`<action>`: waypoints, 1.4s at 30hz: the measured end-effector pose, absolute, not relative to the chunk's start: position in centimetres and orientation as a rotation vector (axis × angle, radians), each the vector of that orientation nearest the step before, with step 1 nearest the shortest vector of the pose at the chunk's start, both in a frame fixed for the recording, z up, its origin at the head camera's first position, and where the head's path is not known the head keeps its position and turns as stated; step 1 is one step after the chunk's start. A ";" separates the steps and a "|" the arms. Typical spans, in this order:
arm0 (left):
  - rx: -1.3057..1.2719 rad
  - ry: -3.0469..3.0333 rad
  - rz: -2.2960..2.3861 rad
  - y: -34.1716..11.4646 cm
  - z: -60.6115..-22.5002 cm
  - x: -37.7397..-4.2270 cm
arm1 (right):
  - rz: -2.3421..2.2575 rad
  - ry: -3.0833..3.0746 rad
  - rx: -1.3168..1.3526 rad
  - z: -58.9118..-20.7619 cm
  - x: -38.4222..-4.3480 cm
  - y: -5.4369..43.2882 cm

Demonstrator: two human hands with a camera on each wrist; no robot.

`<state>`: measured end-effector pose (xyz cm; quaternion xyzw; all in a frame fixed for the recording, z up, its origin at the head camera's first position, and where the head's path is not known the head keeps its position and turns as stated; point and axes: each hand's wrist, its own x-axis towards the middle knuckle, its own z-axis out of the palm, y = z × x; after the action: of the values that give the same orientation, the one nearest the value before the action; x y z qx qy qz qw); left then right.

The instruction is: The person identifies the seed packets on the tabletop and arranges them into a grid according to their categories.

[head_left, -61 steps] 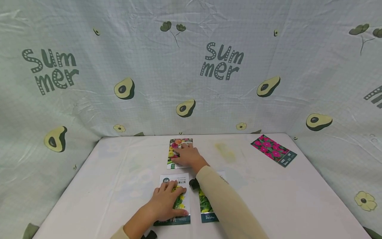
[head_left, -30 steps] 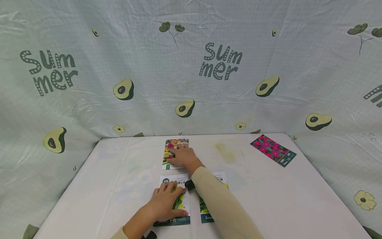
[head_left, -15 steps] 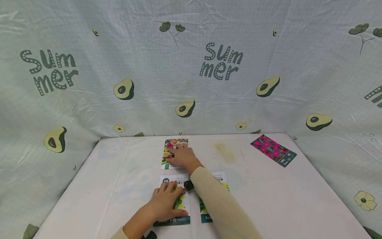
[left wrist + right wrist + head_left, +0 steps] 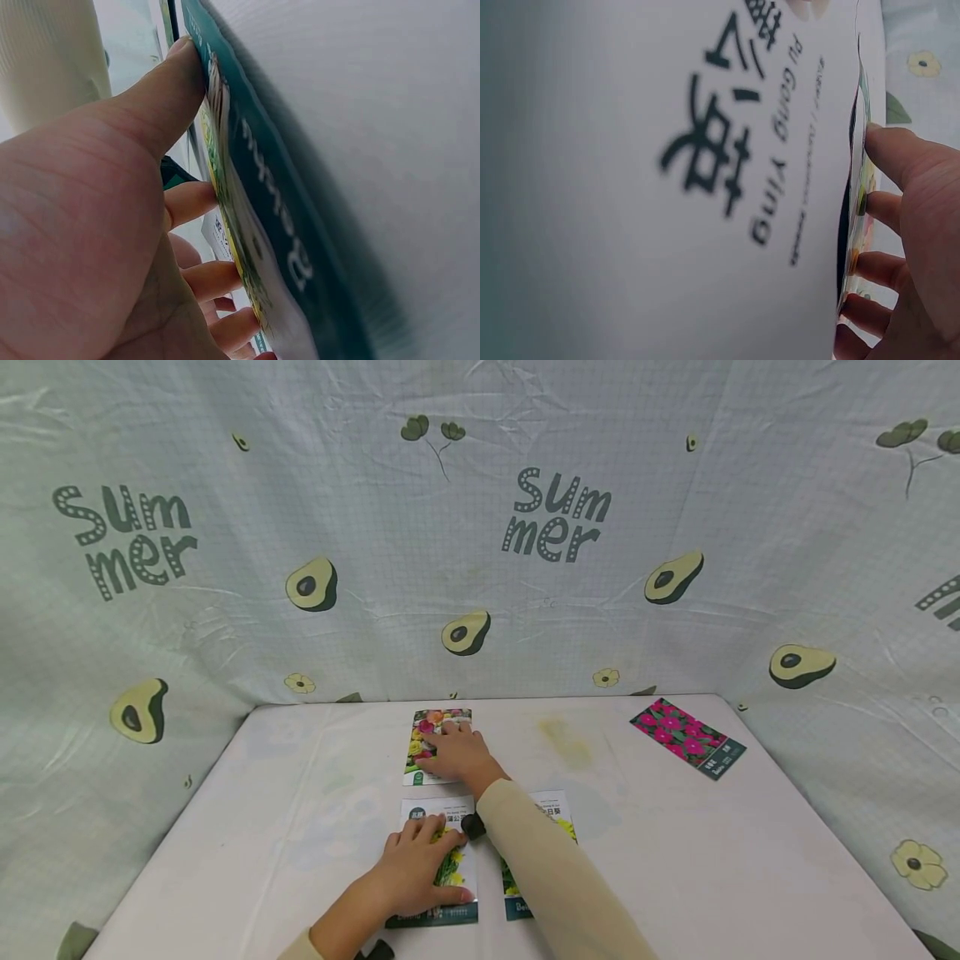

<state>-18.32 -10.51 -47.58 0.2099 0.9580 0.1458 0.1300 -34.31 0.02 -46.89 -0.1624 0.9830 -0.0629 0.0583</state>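
Resting on a flat, white rectangular Pu Gong Ying packet (image 4: 457, 867) printed with yellow flowers above a dark teal band, the left hand (image 4: 412, 868) has its grip apart – thumb and fingers spread over the face. Just beyond the Pu Gong Ying packet lies a rectangular packet of multicoloured flowers (image 4: 426, 727); the right hand (image 4: 459, 753) touches it, its grip apart too. Near the Pu Gong Ying packet's right side is a white packet with yellow blooms and green leaves (image 4: 512, 889), partly hidden by a long cream sleeve (image 4: 558, 868). Well apart, beyond the Pu Gong Ying packet and to its right, a slanted packet of bright pink flowers (image 4: 687, 737) lies on the white tabletop (image 4: 330, 827). Farther back than the Pu Gong Ying packet – past the tabletop's edge – hangs a pale sheet printed with avocados (image 4: 375, 527).
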 end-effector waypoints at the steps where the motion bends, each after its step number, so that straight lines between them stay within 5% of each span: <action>1: 0.609 2.783 0.423 -10.5 -47.6 -18.3 | -0.192 2.978 -0.491 -46.9 -34.3 0.0; 42: 0.604 2.786 0.396 -10.5 -47.2 -18.2 | -0.262 2.936 -0.496 -47.2 -34.8 0.3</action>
<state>-18.19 -10.53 -47.20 0.2082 0.9596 0.1363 0.1314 -34.83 0.28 -47.19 -0.1655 0.9794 -0.0872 0.0763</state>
